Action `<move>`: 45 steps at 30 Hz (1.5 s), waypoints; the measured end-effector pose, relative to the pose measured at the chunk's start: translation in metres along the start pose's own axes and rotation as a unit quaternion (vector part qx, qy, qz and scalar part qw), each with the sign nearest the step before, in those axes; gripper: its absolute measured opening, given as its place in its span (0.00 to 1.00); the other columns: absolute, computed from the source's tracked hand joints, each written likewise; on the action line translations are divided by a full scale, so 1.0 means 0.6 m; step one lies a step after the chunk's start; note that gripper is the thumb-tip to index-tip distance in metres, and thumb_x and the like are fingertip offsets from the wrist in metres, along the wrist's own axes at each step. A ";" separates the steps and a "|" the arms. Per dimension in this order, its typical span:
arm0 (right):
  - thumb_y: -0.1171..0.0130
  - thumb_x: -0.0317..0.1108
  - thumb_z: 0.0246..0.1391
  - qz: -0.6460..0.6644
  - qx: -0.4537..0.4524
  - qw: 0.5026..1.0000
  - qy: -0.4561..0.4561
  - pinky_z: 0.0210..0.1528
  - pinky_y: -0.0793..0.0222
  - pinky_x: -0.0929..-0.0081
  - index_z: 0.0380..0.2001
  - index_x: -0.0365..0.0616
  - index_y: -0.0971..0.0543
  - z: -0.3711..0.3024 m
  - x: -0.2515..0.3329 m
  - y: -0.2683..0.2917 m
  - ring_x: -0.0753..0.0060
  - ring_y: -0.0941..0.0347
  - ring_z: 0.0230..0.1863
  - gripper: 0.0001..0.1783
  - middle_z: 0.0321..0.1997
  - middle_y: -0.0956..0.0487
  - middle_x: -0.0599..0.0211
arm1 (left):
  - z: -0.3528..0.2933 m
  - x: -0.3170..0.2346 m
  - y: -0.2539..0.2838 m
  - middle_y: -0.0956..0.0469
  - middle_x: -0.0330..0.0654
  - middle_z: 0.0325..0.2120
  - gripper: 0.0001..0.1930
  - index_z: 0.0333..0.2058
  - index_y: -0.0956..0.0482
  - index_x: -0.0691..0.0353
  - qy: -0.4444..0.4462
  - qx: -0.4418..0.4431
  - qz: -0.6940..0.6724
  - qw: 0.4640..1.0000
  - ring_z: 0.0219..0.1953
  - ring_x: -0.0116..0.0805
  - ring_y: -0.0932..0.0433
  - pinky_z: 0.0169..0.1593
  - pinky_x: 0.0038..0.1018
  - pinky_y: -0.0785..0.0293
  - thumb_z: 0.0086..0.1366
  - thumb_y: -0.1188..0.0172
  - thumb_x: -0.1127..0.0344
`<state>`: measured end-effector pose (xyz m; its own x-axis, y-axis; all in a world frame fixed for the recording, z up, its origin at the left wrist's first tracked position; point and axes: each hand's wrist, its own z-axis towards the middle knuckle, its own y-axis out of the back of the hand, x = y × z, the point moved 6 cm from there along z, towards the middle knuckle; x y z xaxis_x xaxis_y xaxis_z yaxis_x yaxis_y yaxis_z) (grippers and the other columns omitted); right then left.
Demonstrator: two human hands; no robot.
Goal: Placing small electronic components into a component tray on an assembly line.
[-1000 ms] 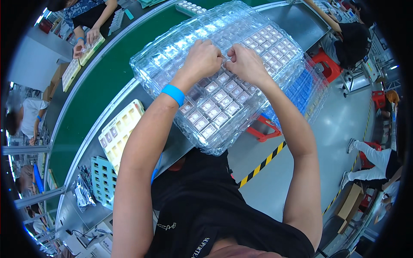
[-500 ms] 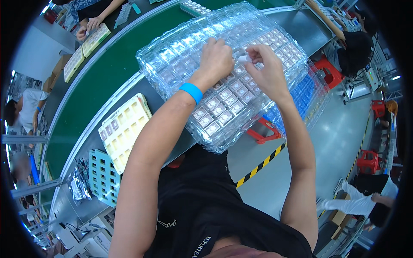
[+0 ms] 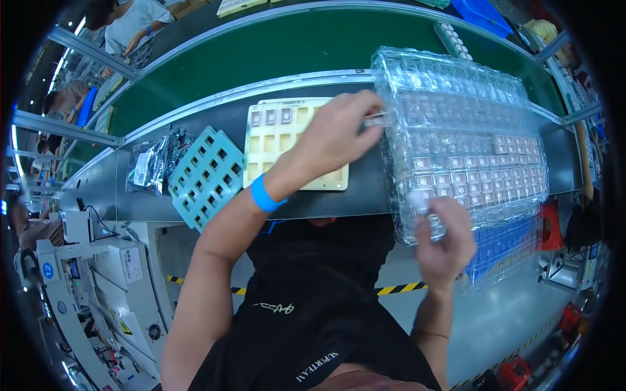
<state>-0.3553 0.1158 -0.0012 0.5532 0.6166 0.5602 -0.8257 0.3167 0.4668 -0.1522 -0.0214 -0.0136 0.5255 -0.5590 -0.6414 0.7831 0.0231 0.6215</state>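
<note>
My left hand (image 3: pixel 342 133), with a blue band at the wrist, is over the right side of a cream tray (image 3: pixel 266 159) of square pockets. Its fingers are pinched on a small shiny piece (image 3: pixel 377 120), whose kind I cannot make out. Several small grey square parts (image 3: pixel 270 117) sit in the tray's top row. My right hand (image 3: pixel 450 241) is closed, holding a small white object (image 3: pixel 419 199) between thumb and fingers. It hovers at the near left corner of a stack of clear plastic trays (image 3: pixel 401 146), whose near rows hold many small square parts (image 3: pixel 466 177).
Left of the cream tray lies a teal grid tray (image 3: pixel 208 179) with square holes, beside a silvery bag (image 3: pixel 147 168). A green belt (image 3: pixel 274 62) runs behind a metal rail. Blue trays (image 3: pixel 499 244) are below the clear stack. Other people work beyond the belt.
My view has turned left. My left hand has gone from above the clear trays to the cream tray with a small piece. My right hand has drawn back to the clear stack's near corner.
</note>
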 end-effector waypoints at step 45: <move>0.34 0.26 0.55 -0.089 0.156 0.983 -0.043 0.48 0.28 0.59 0.36 0.42 0.17 0.133 -0.077 -0.355 0.53 0.27 0.44 0.05 0.39 0.22 0.61 | -0.053 0.189 0.085 0.24 0.43 0.32 0.12 0.38 0.14 0.61 0.023 0.067 0.173 0.982 0.41 0.43 0.28 0.49 0.38 0.27 0.57 0.30 0.62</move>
<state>-0.1962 -0.0377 -0.0715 0.7040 0.5035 0.5009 -0.6489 0.1694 0.7418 -0.0422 -0.0576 -0.0692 0.7694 -0.4986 -0.3992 0.5059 0.0942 0.8574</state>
